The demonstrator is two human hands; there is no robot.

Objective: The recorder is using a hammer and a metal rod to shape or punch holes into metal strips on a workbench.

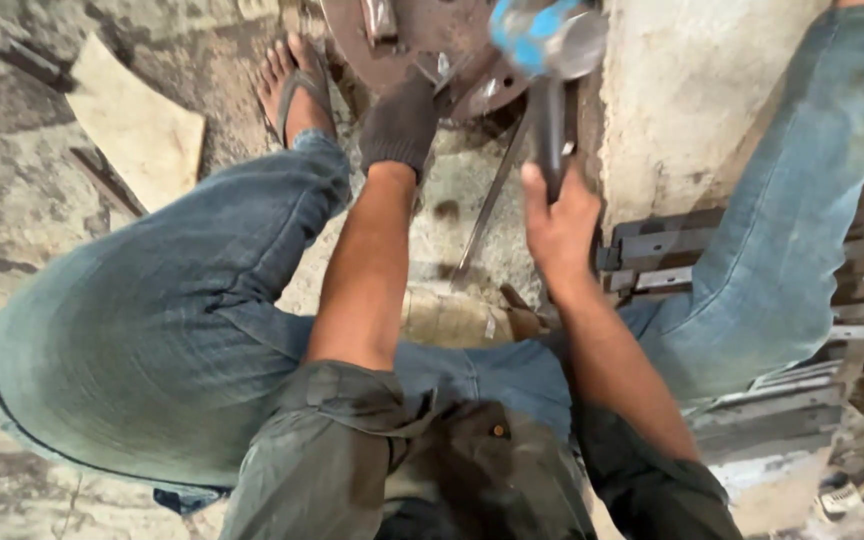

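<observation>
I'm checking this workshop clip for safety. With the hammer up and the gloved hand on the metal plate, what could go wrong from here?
The gloved left hand rests on the rusty metal plate close beside the raised hammer, so a stray blow could hit the fingers. The right hand gripping the handle is bare and could slip. The foot beside the plate wears only an open sandal, exposed to falling metal.

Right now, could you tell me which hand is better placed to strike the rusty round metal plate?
Probably the right hand: it grips the blue-headed hammer raised over the plate; the gloved left hand rests against it.
</observation>
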